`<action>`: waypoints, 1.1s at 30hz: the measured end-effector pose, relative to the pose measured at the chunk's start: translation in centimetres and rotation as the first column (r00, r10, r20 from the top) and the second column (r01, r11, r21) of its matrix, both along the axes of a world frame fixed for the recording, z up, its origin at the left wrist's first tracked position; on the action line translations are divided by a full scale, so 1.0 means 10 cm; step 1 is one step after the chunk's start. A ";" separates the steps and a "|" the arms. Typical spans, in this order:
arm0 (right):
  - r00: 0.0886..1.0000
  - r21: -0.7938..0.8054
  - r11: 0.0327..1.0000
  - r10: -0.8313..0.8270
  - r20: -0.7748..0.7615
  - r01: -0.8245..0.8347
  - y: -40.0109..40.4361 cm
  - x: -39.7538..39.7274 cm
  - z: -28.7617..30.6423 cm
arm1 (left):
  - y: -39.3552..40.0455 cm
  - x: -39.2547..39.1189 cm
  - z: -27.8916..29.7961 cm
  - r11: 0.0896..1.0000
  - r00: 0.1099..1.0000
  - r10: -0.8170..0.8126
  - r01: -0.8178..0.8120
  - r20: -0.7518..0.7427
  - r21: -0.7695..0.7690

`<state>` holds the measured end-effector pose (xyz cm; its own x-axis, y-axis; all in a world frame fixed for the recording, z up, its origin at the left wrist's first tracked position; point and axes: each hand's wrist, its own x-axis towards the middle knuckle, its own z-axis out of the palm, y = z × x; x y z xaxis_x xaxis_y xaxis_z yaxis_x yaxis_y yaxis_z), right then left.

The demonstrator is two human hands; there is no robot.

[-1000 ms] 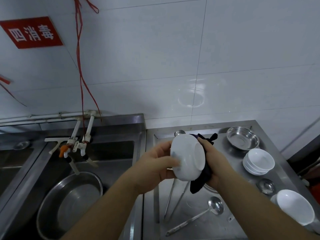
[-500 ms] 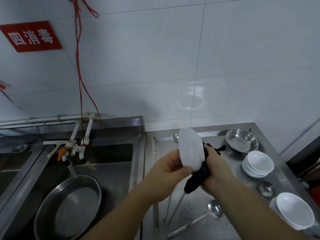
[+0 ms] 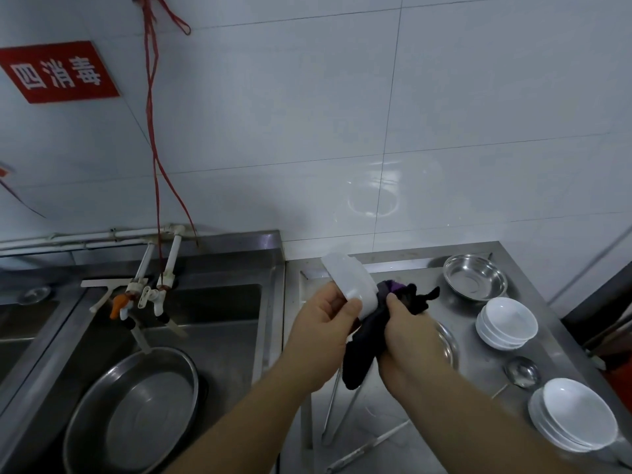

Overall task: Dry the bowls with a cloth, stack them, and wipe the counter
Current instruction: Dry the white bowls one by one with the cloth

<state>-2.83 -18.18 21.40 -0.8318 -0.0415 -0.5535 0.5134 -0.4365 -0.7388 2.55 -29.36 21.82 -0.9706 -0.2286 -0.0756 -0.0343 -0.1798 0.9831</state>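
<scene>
Drying a bowl over the counter
L hand (image 3: 321,331) grips white bowl (image 3: 352,285); R hand (image 3: 410,340) clutches dark cloth (image 3: 362,347) against it.

A red sign (image 3: 58,71) hangs on the white tiled wall, red string (image 3: 155,159) dangling beside it. Below, taps (image 3: 147,295) lean over the sink (image 3: 205,323), where a big steel basin (image 3: 133,412) sits. A ladle (image 3: 521,371) lies near a small steel dish (image 3: 475,277).

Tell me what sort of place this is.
Probably a commercial or canteen kitchen's wash-up area: a deep steel sink, a steel counter holding stacks of white bowls, and a red sign on the tiled wall.
</scene>
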 end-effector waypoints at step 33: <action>0.986 0.154 0.979 0.149 -0.072 -0.136 0.05 -0.10 -0.14 | -0.21 0.23 -0.17 0.433 0.958 -0.193 0.277 0.212 -0.858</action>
